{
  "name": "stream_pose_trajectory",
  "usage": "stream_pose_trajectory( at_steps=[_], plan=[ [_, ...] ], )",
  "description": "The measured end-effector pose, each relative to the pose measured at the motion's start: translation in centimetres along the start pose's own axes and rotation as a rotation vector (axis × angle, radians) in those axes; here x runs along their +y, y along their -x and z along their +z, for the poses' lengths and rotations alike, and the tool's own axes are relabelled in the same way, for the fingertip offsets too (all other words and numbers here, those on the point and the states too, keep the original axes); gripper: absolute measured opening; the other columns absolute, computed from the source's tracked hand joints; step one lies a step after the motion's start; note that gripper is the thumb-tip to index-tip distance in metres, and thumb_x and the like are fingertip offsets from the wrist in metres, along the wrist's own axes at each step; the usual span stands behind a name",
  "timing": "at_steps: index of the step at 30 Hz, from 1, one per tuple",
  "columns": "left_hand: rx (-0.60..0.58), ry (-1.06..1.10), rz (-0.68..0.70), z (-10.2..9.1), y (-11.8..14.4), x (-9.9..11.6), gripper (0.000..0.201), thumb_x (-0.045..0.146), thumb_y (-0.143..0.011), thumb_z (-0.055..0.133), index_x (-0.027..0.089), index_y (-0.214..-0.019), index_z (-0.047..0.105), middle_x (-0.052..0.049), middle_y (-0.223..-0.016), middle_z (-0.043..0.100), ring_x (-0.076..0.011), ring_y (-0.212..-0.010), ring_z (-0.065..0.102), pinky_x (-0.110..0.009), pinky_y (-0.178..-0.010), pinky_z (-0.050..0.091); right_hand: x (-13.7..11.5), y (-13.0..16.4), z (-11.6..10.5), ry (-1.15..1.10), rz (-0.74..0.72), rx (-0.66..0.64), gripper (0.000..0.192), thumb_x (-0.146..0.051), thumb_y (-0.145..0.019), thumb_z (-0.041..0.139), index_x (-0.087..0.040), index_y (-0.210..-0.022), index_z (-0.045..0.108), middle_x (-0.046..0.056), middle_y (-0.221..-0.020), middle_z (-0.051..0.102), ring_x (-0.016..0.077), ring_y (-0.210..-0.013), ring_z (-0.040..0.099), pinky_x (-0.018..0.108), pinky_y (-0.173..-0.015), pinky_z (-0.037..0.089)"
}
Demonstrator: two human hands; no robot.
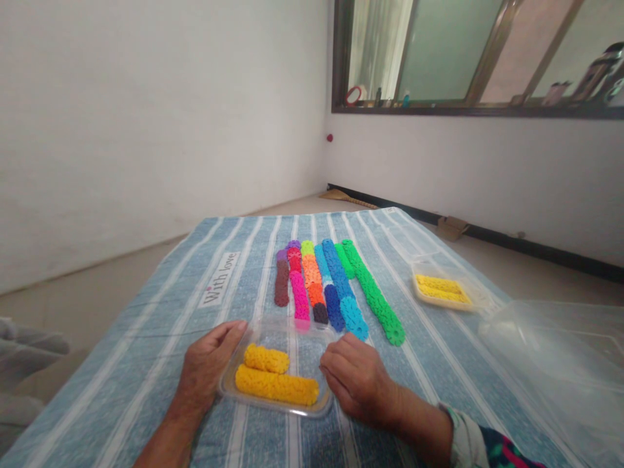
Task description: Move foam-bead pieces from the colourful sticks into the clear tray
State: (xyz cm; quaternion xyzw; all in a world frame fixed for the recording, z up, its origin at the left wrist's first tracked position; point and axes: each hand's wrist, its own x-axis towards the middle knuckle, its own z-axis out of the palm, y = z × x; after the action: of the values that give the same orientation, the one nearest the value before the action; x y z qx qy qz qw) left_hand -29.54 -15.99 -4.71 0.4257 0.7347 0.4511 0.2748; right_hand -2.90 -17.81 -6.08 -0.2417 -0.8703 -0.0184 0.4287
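Coloured rolls [331,286] mid-cloth; second tray [441,289] near right edge; "With love" label [219,279] towards left edge of striped cloth [146,351]

Your right hand [358,380] hides its fingertips, curled under beside the clear tray [292,325]. Your forearms run off the bottom edge. Right of your grip, the plastic container [560,351] is cut off.

Soft daylight is coming through the wide dark-framed window [468,55], lighting the room evenly. Shadows are staying faint. Edges are bending outward, and the clear plastic lid [556,351] is glaring slightly.
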Motion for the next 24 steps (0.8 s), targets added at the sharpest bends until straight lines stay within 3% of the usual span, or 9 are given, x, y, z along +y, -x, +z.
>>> stream_pose_trajectory(
  at_steps=[15, 24],
  plan=[
    [-0.012, 0.077, -0.019, 0.01, -0.02, -0.28, 0.036, 0.050, -0.059, 0.069, 0.020, -0.079, 0.073, 0.001, -0.072, 0.071, -0.0182, -0.067, 0.062, -0.024, -0.055, 0.049, -0.23, 0.05, -0.10, -0.005, -0.001, -0.027, 0.021, -0.006, -0.090, 0.040, -0.017, -0.080, 0.054, 0.004, -0.068, 0.055, 0.0174, -0.065, 0.043, 0.031, -0.063, 0.034],
    [-0.046, 0.122, -0.043, -0.51, -0.12, -0.70, 0.039, 0.051, -0.059, 0.072, 0.021, -0.083, 0.073, -0.001, -0.077, 0.074, -0.0205, -0.071, 0.064, -0.028, -0.060, 0.053, -0.70, 0.27, 0.24, -0.005, -0.007, -0.058, 0.022, -0.007, -0.090, 0.040, -0.019, -0.077, 0.053, 0.003, -0.067, 0.052, 0.0175, -0.063, 0.040, 0.033, -0.060, 0.032]
  ],
)
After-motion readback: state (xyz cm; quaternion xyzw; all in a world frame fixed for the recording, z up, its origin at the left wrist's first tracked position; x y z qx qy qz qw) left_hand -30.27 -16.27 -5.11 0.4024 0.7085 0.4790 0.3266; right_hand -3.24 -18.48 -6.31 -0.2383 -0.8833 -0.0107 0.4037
